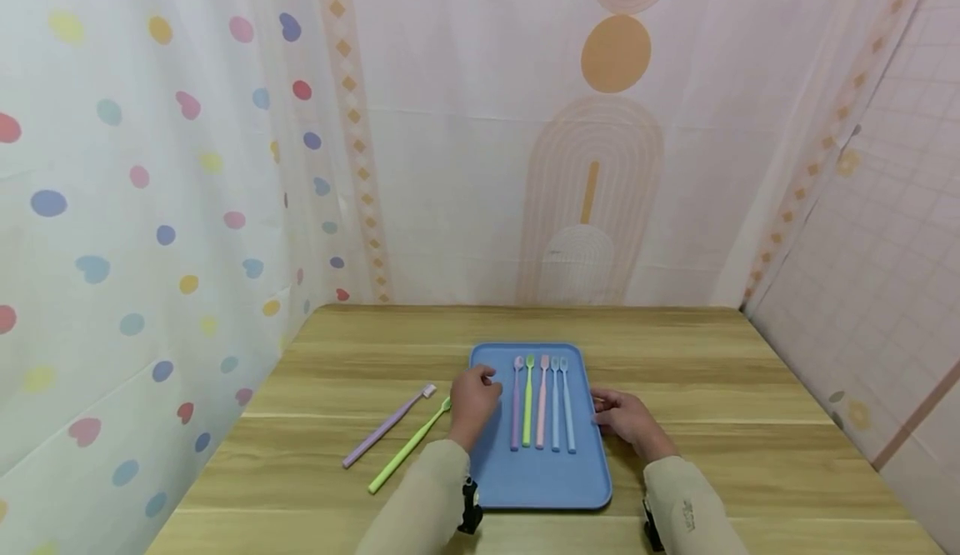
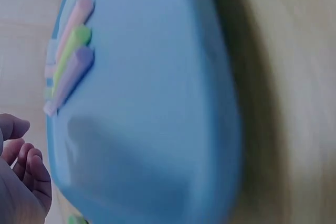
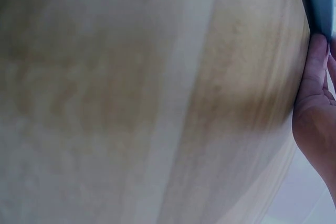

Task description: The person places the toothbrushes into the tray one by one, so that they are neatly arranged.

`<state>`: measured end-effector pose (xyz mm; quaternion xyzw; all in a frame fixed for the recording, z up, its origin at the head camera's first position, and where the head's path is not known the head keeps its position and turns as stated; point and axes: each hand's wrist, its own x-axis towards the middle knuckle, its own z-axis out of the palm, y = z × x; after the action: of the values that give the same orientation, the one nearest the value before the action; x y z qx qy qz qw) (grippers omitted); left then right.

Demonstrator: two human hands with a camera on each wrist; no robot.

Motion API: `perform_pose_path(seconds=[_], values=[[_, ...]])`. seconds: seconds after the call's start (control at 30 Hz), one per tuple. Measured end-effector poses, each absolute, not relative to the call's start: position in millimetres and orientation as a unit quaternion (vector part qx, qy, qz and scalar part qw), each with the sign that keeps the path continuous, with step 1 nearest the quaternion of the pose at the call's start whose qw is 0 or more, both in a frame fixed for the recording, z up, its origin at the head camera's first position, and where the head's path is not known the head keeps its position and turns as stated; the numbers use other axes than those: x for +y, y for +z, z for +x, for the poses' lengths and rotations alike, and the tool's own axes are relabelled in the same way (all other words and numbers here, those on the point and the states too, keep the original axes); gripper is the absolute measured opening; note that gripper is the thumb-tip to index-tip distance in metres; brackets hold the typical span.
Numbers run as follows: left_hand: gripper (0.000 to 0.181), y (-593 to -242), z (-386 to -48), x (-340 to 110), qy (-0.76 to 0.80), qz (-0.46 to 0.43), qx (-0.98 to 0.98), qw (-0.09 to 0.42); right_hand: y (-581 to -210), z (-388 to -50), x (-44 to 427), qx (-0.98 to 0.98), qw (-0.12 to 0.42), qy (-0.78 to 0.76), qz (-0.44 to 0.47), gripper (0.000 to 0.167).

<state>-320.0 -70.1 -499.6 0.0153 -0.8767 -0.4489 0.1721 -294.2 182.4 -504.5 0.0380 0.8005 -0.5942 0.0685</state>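
Tray (image 1: 540,484), the blue one, is flat on the worktop (image 1: 772,455), lower middle of the head frame. Five brushes are lined up on it, heads toward the top of the frame. Left to right that's purple (image 1: 516,409), green (image 1: 528,409), pink (image 1: 542,409), then two blue ones (image 1: 556,413) (image 1: 567,413).

Left hand (image 1: 472,401) is over the tray's left side, fingers loosely curled with a gap to the thumb, nothing in it. Right hand (image 1: 633,422) is at the tray's right edge, fingers pretty much straight and touching the rim.

Two more brushes are on the bare wood, lower left of centre: a loose purple one (image 1: 386,428) and a loose green one (image 1: 411,448), both slanting up to the right. Green's head is just beside the left hand.

Pale curtains (image 1: 450,163) fill the upper frame, with coloured dots on the left.
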Motion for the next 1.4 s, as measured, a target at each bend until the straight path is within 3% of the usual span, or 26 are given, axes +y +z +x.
perform_pose_path(seconds=[0.37, 1.0, 1.4], values=[[0.021, -508, -315, -69, -0.466, -0.018, -0.875, 0.128, -507, -296, 183, 0.798, 0.061, -0.598, 0.031, 0.049], [0.015, -518, -309, -50, -0.484, 0.046, -0.862, 0.144, -508, -293, 183, 0.799, 0.061, -0.597, 0.036, 0.049], [0.02, -498, -320, -76, -0.486, -0.022, -0.859, 0.159, -507, -293, 187, 0.798, 0.056, -0.599, 0.04, 0.049]])
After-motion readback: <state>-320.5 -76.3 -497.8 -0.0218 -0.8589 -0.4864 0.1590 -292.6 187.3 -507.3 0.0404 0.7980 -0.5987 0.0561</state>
